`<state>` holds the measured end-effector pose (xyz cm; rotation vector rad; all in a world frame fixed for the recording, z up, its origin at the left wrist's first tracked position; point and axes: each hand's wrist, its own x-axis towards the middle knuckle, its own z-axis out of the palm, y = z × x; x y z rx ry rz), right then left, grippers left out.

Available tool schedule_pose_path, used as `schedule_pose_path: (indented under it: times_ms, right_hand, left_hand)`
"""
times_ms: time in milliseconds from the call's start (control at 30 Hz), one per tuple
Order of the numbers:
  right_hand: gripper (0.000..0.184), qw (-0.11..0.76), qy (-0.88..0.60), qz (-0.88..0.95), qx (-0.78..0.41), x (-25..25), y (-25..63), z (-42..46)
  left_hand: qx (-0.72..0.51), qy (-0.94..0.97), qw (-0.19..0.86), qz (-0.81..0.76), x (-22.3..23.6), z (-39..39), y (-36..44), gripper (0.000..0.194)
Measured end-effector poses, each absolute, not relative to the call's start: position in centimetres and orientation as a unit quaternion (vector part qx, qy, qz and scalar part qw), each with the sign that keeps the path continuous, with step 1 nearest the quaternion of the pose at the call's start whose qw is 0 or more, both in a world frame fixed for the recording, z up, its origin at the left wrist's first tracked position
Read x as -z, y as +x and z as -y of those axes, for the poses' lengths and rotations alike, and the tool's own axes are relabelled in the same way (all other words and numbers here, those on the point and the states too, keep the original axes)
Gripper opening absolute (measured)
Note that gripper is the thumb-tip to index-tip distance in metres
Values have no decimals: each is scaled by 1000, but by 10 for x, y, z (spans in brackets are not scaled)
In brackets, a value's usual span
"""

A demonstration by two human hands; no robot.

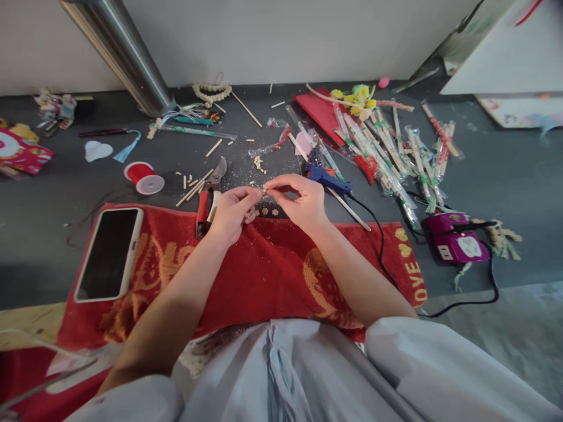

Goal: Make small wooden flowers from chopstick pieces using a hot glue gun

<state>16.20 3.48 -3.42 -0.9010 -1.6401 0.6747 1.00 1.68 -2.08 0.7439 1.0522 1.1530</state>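
Note:
Over the edge of a red towel (264,264), my left hand (234,212) and my right hand (302,200) meet, fingertips pinched on a tiny tan wooden piece (264,191). The fingers cover most of it. Just below lie several small flower-shaped pieces (267,211). Pruning shears (212,193) with red and white handles rest beside my left hand. A blue glue gun (329,177) lies to the right of my right hand, its black cord trailing away. Short cut sticks (193,187) and a little heap of pale pieces (258,164) are close by.
A phone (109,255) lies on the towel's left side. Beyond are a spool of red ribbon (144,177), a beaded ring (212,94), wrapped stick bundles (378,143) and a purple power socket (456,237). A metal post (118,55) stands at the back.

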Motion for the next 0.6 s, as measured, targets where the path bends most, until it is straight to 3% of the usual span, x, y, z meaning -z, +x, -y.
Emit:
schedule_pose_path:
  times_ms: [600]
  right_hand:
    - [8,520,-346,744,-237,34,170,-41]
  left_hand:
    - [-501,331,645,-473,19,-16,10,17]
